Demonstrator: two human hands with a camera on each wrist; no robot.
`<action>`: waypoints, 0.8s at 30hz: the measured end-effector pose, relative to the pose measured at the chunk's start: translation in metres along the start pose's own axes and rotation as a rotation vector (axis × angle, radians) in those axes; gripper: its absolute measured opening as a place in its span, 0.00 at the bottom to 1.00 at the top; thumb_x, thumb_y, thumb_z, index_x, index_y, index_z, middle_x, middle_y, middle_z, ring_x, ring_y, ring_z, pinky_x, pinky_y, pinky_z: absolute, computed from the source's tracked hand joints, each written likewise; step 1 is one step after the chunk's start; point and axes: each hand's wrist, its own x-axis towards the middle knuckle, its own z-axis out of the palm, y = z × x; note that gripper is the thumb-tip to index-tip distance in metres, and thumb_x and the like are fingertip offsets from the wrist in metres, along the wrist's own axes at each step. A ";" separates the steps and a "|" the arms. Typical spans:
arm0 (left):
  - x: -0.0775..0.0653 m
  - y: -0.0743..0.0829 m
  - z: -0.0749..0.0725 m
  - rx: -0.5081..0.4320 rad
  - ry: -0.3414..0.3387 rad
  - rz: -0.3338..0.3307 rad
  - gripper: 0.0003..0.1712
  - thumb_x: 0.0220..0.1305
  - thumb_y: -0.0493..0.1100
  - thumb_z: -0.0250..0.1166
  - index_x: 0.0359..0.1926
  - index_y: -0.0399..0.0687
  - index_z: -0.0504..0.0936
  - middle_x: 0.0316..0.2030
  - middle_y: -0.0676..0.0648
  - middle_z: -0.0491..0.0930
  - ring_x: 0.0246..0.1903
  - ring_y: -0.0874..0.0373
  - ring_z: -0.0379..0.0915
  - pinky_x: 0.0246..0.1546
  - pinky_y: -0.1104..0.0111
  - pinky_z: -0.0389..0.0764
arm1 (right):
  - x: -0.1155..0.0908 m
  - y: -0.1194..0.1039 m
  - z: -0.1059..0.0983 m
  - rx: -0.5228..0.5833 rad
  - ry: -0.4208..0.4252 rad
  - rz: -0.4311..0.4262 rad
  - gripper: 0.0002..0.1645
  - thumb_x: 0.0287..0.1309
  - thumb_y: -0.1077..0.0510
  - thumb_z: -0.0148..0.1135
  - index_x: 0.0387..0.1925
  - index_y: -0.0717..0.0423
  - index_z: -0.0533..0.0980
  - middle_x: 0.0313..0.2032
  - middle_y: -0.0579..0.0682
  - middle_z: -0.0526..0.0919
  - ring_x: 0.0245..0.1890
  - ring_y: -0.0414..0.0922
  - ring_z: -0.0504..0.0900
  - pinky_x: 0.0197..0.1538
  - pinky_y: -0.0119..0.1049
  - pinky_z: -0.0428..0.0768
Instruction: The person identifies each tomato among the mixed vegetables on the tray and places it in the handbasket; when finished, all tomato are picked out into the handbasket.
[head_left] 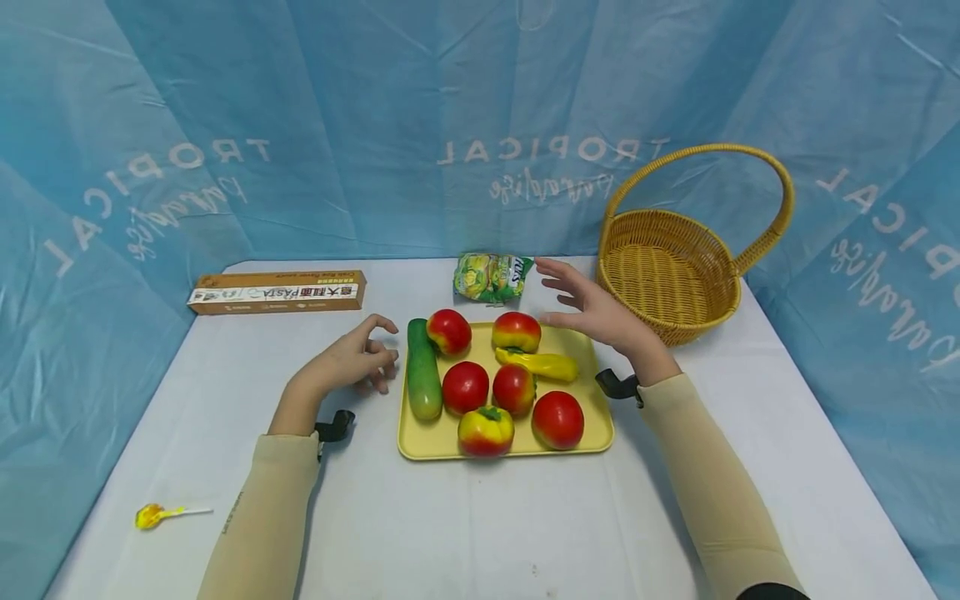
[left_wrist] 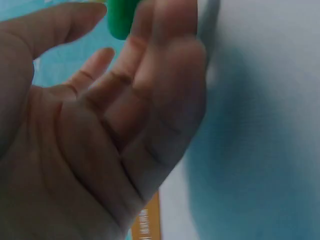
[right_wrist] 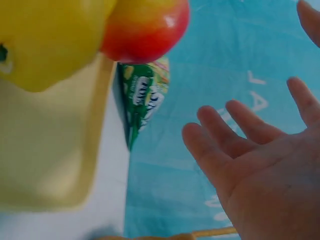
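Note:
A yellow tray [head_left: 597,421] holds a green cucumber [head_left: 424,375], a long yellow pepper [head_left: 551,366], a red-and-yellow bell pepper [head_left: 486,432] and several round red fruits or vegetables, among them one at the front right [head_left: 558,420]. Just left of the cucumber, my left hand [head_left: 347,360] hovers with loosely bent fingers and nothing in it. The left wrist view shows its bare palm. My right hand [head_left: 596,310] is above the tray's back right corner, fingers spread and holding nothing. Its fingertips are near a green snack bag [head_left: 491,278], seemingly apart from it.
A wicker basket [head_left: 667,271] with a tall handle stands at the back right, close by my right hand. At the back left lies a long pasta box [head_left: 277,292]. A yellow lollipop [head_left: 153,516] is at the front left. Blue curtains [head_left: 360,125] enclose the white table.

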 end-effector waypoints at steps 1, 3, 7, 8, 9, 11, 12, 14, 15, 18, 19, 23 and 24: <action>0.001 -0.002 0.001 -0.022 -0.025 -0.001 0.30 0.77 0.46 0.59 0.73 0.49 0.59 0.38 0.39 0.86 0.29 0.50 0.87 0.31 0.62 0.85 | 0.002 0.003 0.001 0.001 -0.018 0.010 0.50 0.71 0.56 0.69 0.84 0.39 0.53 0.85 0.49 0.54 0.84 0.57 0.55 0.83 0.65 0.55; 0.004 -0.007 0.003 -0.050 -0.061 0.005 0.30 0.77 0.45 0.60 0.72 0.49 0.59 0.36 0.40 0.86 0.27 0.49 0.87 0.28 0.62 0.86 | 0.005 0.010 0.003 -0.003 -0.047 0.017 0.50 0.71 0.57 0.68 0.84 0.42 0.53 0.85 0.50 0.53 0.84 0.58 0.55 0.82 0.66 0.56; 0.006 -0.013 0.007 -0.061 -0.109 0.024 0.30 0.76 0.45 0.62 0.71 0.49 0.58 0.32 0.42 0.86 0.24 0.50 0.87 0.24 0.64 0.85 | 0.010 0.019 0.006 -0.012 -0.091 0.025 0.48 0.71 0.56 0.68 0.84 0.45 0.55 0.85 0.50 0.54 0.83 0.61 0.56 0.82 0.66 0.58; 0.007 -0.014 0.007 -0.064 -0.115 0.023 0.29 0.76 0.45 0.62 0.70 0.50 0.59 0.32 0.42 0.86 0.23 0.50 0.87 0.23 0.64 0.84 | 0.011 0.020 0.006 -0.016 -0.099 0.021 0.47 0.71 0.56 0.68 0.83 0.46 0.56 0.84 0.50 0.54 0.83 0.62 0.57 0.81 0.66 0.58; 0.007 -0.014 0.008 -0.065 -0.121 0.022 0.29 0.76 0.45 0.62 0.70 0.51 0.59 0.31 0.42 0.86 0.23 0.51 0.87 0.22 0.65 0.84 | 0.013 0.021 0.007 -0.016 -0.108 0.022 0.46 0.71 0.56 0.68 0.83 0.46 0.57 0.84 0.49 0.55 0.83 0.62 0.57 0.81 0.66 0.59; 0.008 -0.015 0.008 -0.062 -0.135 0.020 0.29 0.76 0.45 0.62 0.69 0.52 0.59 0.30 0.43 0.86 0.22 0.51 0.87 0.21 0.66 0.84 | 0.014 0.021 0.010 -0.017 -0.128 0.020 0.45 0.71 0.56 0.68 0.82 0.46 0.58 0.84 0.49 0.56 0.82 0.63 0.57 0.81 0.65 0.61; 0.008 -0.015 0.009 -0.061 -0.137 0.016 0.28 0.76 0.45 0.62 0.69 0.53 0.60 0.30 0.43 0.87 0.22 0.51 0.87 0.21 0.66 0.83 | 0.014 0.022 0.011 -0.020 -0.136 0.019 0.45 0.71 0.56 0.68 0.82 0.46 0.59 0.83 0.49 0.57 0.82 0.64 0.57 0.81 0.65 0.62; 0.009 -0.015 0.010 -0.055 -0.146 0.011 0.27 0.76 0.46 0.62 0.69 0.53 0.60 0.30 0.43 0.87 0.22 0.50 0.87 0.20 0.67 0.83 | 0.016 0.024 0.013 -0.030 -0.150 0.019 0.43 0.70 0.56 0.68 0.81 0.44 0.61 0.83 0.49 0.58 0.82 0.64 0.58 0.80 0.64 0.64; 0.009 -0.015 0.010 -0.053 -0.152 0.008 0.27 0.76 0.46 0.62 0.69 0.53 0.61 0.30 0.43 0.87 0.22 0.50 0.87 0.20 0.67 0.83 | 0.016 0.025 0.015 -0.035 -0.156 0.022 0.43 0.70 0.57 0.69 0.81 0.44 0.61 0.82 0.50 0.59 0.81 0.64 0.59 0.80 0.64 0.64; 0.010 -0.016 0.012 -0.056 -0.158 -0.005 0.28 0.75 0.46 0.63 0.68 0.54 0.61 0.30 0.43 0.88 0.22 0.50 0.88 0.19 0.67 0.83 | 0.018 0.029 0.018 -0.047 -0.166 0.029 0.43 0.69 0.57 0.69 0.80 0.46 0.62 0.81 0.53 0.61 0.80 0.64 0.61 0.79 0.64 0.65; 0.011 -0.017 0.012 -0.056 -0.161 -0.006 0.29 0.75 0.46 0.63 0.69 0.54 0.61 0.30 0.43 0.88 0.21 0.50 0.88 0.19 0.67 0.83 | 0.018 0.030 0.019 -0.047 -0.169 0.033 0.43 0.69 0.56 0.70 0.80 0.47 0.62 0.81 0.54 0.61 0.80 0.63 0.62 0.79 0.64 0.65; 0.014 -0.020 0.014 -0.065 -0.165 0.000 0.32 0.73 0.47 0.65 0.70 0.55 0.59 0.30 0.44 0.89 0.22 0.50 0.88 0.20 0.66 0.84 | 0.019 0.034 0.021 -0.043 -0.179 0.046 0.43 0.69 0.55 0.70 0.80 0.48 0.62 0.80 0.55 0.63 0.78 0.59 0.65 0.80 0.63 0.65; 0.015 -0.021 0.014 -0.068 -0.167 0.002 0.32 0.73 0.47 0.65 0.70 0.55 0.59 0.30 0.44 0.89 0.22 0.50 0.88 0.20 0.66 0.84 | 0.019 0.035 0.021 -0.043 -0.180 0.049 0.43 0.69 0.55 0.70 0.80 0.48 0.63 0.80 0.54 0.64 0.78 0.59 0.66 0.80 0.62 0.65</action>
